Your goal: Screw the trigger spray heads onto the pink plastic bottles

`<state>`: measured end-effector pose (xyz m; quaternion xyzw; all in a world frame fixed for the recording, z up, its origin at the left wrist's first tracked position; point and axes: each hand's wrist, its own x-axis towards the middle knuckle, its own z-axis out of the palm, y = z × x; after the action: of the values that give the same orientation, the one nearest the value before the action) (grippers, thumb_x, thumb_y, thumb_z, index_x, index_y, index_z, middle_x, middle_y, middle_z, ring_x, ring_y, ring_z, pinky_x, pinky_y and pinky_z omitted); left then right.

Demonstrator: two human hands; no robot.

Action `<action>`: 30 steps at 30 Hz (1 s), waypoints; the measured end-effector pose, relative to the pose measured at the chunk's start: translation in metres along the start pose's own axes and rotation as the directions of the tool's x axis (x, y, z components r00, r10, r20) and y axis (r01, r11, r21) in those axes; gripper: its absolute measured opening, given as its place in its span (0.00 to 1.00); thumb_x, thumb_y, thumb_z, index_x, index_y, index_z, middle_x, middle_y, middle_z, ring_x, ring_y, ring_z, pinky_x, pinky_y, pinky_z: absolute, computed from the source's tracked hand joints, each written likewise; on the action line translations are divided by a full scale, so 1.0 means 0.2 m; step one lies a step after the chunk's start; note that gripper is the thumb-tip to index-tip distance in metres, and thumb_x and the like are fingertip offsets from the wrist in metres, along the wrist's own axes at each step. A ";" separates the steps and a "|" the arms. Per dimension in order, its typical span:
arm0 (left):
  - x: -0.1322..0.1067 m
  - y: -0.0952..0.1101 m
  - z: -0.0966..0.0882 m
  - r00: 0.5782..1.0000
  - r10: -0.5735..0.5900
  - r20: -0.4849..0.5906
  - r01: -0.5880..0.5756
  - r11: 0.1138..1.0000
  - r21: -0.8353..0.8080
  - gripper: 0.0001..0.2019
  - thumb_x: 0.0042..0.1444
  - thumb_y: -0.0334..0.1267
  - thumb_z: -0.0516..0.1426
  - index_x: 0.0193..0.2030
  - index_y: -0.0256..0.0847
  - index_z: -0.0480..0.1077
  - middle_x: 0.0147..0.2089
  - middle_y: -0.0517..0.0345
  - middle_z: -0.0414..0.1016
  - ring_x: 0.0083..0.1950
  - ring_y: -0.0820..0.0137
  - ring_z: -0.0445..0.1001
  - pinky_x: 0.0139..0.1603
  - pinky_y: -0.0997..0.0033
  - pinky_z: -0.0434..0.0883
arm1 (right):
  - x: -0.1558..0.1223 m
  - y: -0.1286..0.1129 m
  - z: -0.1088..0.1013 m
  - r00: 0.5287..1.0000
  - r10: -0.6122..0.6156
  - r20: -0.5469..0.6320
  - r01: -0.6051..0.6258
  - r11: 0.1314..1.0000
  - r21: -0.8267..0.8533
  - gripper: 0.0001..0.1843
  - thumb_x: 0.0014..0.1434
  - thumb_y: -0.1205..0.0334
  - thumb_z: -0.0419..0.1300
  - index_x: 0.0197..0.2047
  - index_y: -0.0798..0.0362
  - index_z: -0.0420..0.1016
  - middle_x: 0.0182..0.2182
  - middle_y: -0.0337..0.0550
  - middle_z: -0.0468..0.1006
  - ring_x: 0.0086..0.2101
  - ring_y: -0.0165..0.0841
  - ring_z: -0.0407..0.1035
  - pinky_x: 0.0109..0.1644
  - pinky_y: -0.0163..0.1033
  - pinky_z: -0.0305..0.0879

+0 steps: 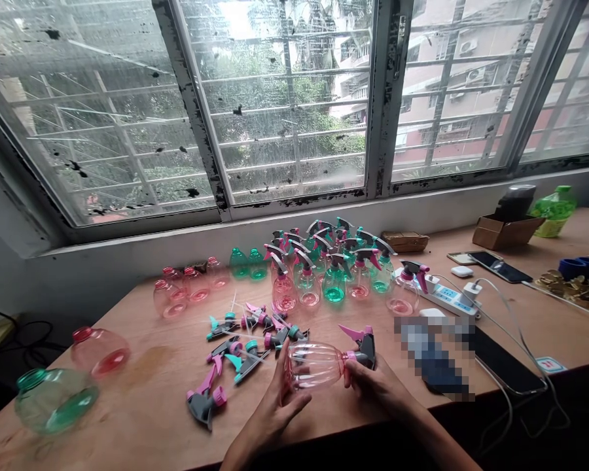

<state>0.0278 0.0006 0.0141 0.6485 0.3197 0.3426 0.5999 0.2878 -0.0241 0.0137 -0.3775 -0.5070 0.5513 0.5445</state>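
Observation:
A clear pink spray bottle point(319, 364) lies sideways between my hands, just above the table's front edge. My left hand point(275, 405) wraps round the bottle's body. My right hand point(373, 386) grips its neck, where a grey spray head with a pink trigger point(362, 341) sits. Loose spray heads point(240, 347) in pink, teal and grey lie scattered to the left of the bottle. Behind them stands a cluster of assembled pink and green spray bottles point(334, 268).
Empty bottles without heads lie at the left: a green one point(52, 400), a pink one point(101, 352), more near the wall point(186, 291). A power strip point(446, 297) with cables, phones point(500, 267), a cardboard box point(505, 230) and a blurred patch point(434, 356) fill the right. Windows run behind.

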 end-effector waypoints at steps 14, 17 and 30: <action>0.01 0.02 0.00 0.999 0.042 -0.026 -0.043 0.999 -0.020 0.53 0.58 0.48 0.66 0.77 0.58 0.31 0.81 0.52 0.42 0.80 0.52 0.43 0.77 0.46 0.44 | 0.01 0.02 0.00 1.000 0.002 -0.020 -0.001 1.000 0.028 0.21 0.60 0.44 0.67 0.30 0.53 0.73 0.18 0.36 0.75 0.18 0.28 0.64 0.25 0.34 0.54; 0.00 0.04 0.01 0.997 0.050 -0.055 -0.050 0.999 0.007 0.54 0.58 0.49 0.66 0.77 0.58 0.30 0.82 0.55 0.36 0.81 0.54 0.35 0.78 0.48 0.38 | 0.00 0.01 0.00 1.000 0.007 -0.018 -0.006 0.999 0.036 0.21 0.59 0.43 0.68 0.31 0.53 0.72 0.19 0.36 0.76 0.18 0.28 0.64 0.25 0.34 0.55; 0.01 -0.04 -0.02 0.999 0.048 -0.011 -0.047 0.998 0.040 0.56 0.58 0.51 0.65 0.76 0.58 0.25 0.80 0.45 0.44 0.74 0.47 0.59 0.74 0.39 0.51 | 0.01 0.01 0.00 1.000 0.018 -0.018 -0.017 0.999 0.047 0.23 0.56 0.41 0.69 0.32 0.53 0.70 0.19 0.37 0.77 0.17 0.27 0.64 0.24 0.33 0.56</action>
<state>0.0254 0.0056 0.0068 0.6655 0.3145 0.3544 0.5767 0.2864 -0.0229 0.0120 -0.3743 -0.4856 0.5641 0.5530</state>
